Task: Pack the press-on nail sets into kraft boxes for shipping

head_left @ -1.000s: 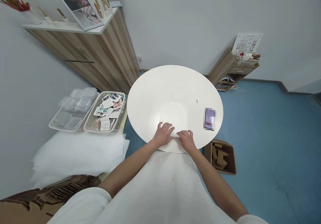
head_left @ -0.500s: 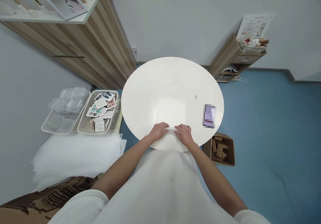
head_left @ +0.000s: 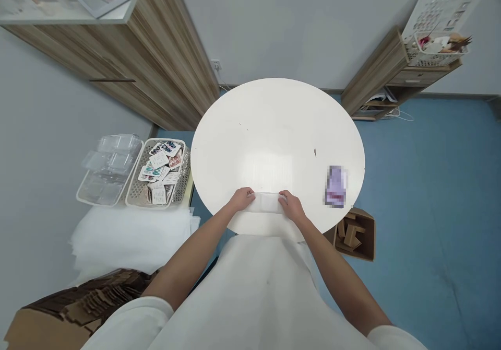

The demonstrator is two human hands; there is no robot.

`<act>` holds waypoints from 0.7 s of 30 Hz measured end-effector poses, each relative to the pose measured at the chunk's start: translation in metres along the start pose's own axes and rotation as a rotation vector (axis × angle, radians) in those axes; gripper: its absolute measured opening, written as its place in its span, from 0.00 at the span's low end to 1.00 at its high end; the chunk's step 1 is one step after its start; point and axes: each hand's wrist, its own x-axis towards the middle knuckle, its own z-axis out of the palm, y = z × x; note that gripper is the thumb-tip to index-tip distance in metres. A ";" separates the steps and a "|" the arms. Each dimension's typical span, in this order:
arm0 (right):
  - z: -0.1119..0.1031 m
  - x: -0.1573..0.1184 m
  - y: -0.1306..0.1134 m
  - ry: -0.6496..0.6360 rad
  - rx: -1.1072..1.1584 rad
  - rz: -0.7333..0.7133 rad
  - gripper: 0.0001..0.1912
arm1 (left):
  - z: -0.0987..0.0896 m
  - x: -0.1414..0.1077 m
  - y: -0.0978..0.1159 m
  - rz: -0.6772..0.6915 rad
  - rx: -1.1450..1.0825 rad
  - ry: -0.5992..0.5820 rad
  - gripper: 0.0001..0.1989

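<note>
A whitish, see-through flat strip [head_left: 267,202] lies across the near part of the round white table [head_left: 274,115]. Its left end is pinched in my left hand [head_left: 241,199], fingers closed. At its right end, my right hand [head_left: 291,206] grips the strip between thumb and fingers. What the strip is made of, or whether anything is inside it, I cannot make out. A blurred purple item [head_left: 335,187] rests on the table to the right of my right hand.
Left of the table are a basket of printed cards [head_left: 183,183], clear plastic boxes [head_left: 113,156], white foam sheets [head_left: 129,235] and stacked brown cardboard [head_left: 50,318]. An open carton [head_left: 366,235] stands on the floor at right. Wooden cabinets [head_left: 168,52] stand behind.
My hands have moved apart, and more of the strip shows between them, lying flatter and wider. The camera view has shifted slightly.
</note>
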 end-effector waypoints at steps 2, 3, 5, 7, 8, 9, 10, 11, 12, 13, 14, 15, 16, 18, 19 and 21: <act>-0.001 0.001 0.003 0.032 -0.035 0.001 0.13 | 0.000 -0.003 -0.001 -0.025 0.029 0.004 0.09; -0.002 0.001 0.005 0.063 -0.072 0.003 0.14 | 0.000 -0.005 -0.001 -0.045 0.043 0.007 0.10; -0.004 -0.001 0.008 0.156 -0.166 0.002 0.15 | 0.001 -0.011 0.002 -0.078 0.104 0.060 0.10; -0.004 -0.005 0.009 0.256 -0.248 -0.036 0.17 | 0.002 -0.019 0.007 -0.043 0.215 0.183 0.12; -0.004 -0.007 0.008 0.283 -0.277 -0.083 0.18 | 0.004 -0.022 0.010 0.016 0.276 0.245 0.15; -0.004 -0.008 0.007 0.278 -0.301 -0.151 0.20 | 0.005 -0.026 0.014 0.100 0.331 0.288 0.18; -0.002 -0.010 0.005 0.240 -0.320 -0.234 0.21 | 0.008 -0.028 0.017 0.196 0.373 0.301 0.21; -0.001 -0.011 0.003 0.179 -0.342 -0.317 0.24 | 0.010 -0.030 0.020 0.285 0.398 0.282 0.24; 0.001 -0.012 0.000 0.112 -0.367 -0.383 0.26 | 0.013 -0.031 0.022 0.352 0.417 0.248 0.27; 0.004 -0.013 -0.003 0.055 -0.394 -0.423 0.29 | 0.017 -0.032 0.024 0.392 0.432 0.214 0.29; 0.006 -0.015 -0.005 0.016 -0.418 -0.434 0.30 | 0.020 -0.032 0.025 0.406 0.443 0.188 0.31; 0.008 -0.017 -0.007 -0.005 -0.438 -0.425 0.31 | 0.023 -0.032 0.026 0.404 0.448 0.173 0.32; 0.010 -0.019 -0.008 -0.013 -0.449 -0.407 0.31 | 0.026 -0.032 0.026 0.396 0.450 0.167 0.31; 0.013 -0.027 -0.009 -0.024 -0.443 -0.383 0.29 | 0.031 -0.035 0.025 0.394 0.445 0.163 0.29; 0.014 -0.032 -0.009 -0.033 -0.425 -0.379 0.27 | 0.033 -0.038 0.023 0.401 0.438 0.154 0.28; 0.014 -0.044 -0.009 -0.067 -0.361 -0.368 0.25 | 0.034 -0.045 0.020 0.423 0.404 0.112 0.28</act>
